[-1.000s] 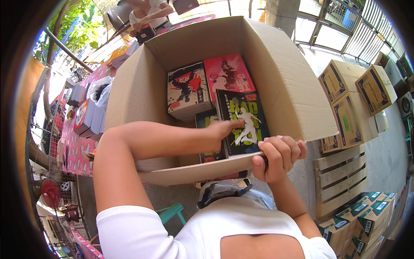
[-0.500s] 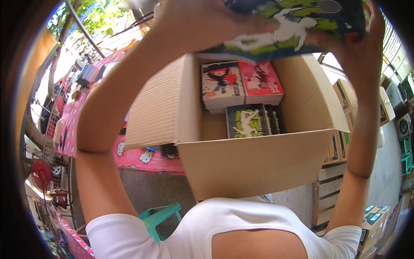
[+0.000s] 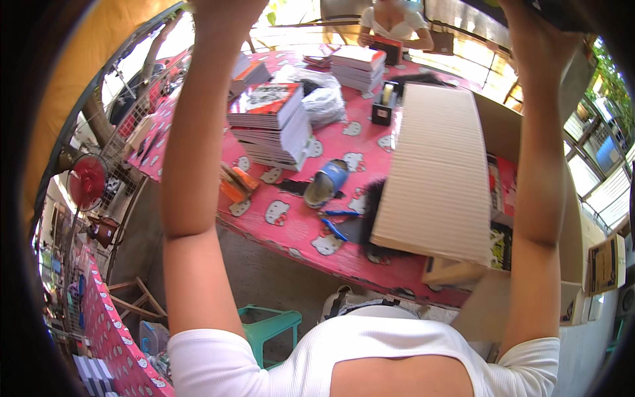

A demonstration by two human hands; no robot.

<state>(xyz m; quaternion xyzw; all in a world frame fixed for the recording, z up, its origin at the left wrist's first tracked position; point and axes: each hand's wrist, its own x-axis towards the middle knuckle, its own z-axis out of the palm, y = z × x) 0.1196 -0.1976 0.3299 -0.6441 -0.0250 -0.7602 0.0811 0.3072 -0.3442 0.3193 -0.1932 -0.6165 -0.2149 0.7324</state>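
My right hand (image 3: 539, 40) is raised to the upper right, closed on a dark notebook (image 3: 562, 13) that is mostly cut off by the top edge. At the upper left my left hand (image 3: 228, 13) is raised too, its fingers out of sight. Below my right forearm stands an open cardboard box (image 3: 506, 126), its wide flap (image 3: 433, 178) folded out over the table. Pink-red books (image 3: 507, 188) and a black-and-green notebook (image 3: 501, 245) partly show inside, between flap and forearm.
The pink patterned tablecloth (image 3: 278, 212) bears book stacks (image 3: 271, 122), a plastic bag (image 3: 324, 102), a tape dispenser (image 3: 383, 106), blue-handled pliers (image 3: 337, 226) and a blue-grey rounded thing (image 3: 326, 183). Across it a person (image 3: 397, 26) holds a dark book. A green stool (image 3: 271, 324) stands below.
My view has turned left, so the box now lies at the right and the table fills the middle. The notebook has passed mostly out of the top of the view; my hands are farther apart.
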